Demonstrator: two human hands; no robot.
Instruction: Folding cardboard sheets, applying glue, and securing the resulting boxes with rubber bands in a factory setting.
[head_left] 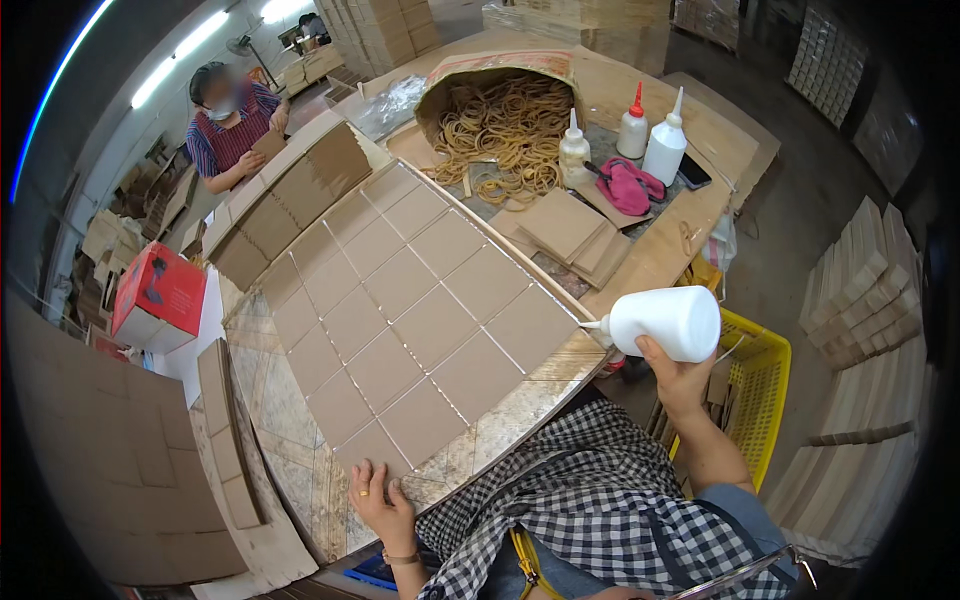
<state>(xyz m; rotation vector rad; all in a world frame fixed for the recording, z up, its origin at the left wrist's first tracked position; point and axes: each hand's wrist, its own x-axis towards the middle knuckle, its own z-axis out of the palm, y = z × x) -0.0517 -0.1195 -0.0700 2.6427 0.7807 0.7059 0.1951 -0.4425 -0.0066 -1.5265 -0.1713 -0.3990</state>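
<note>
In my right hand (682, 382) is a large white squeeze bottle (668, 322), tipped on its side. Its thin nozzle points left, at the right corner of a grid of flat brown cardboard squares (388, 368). White glue-like lines run along many of the seams between the squares. They lie on a stained, worn board (528, 388) that slopes away from me. My left hand (381, 506) rests by the grid's near corner, fingers apart and touching the surface, with nothing held. A ring shows on one finger.
Beyond the grid, a sack (500, 68) spills tan rubber bands (505, 130). Nearby stand several bottles, a pink cloth (628, 185) and loose cardboard squares (568, 228). A yellow crate (770, 385) is at right, a red box (160, 295) at left. Another person (232, 125) works at far left.
</note>
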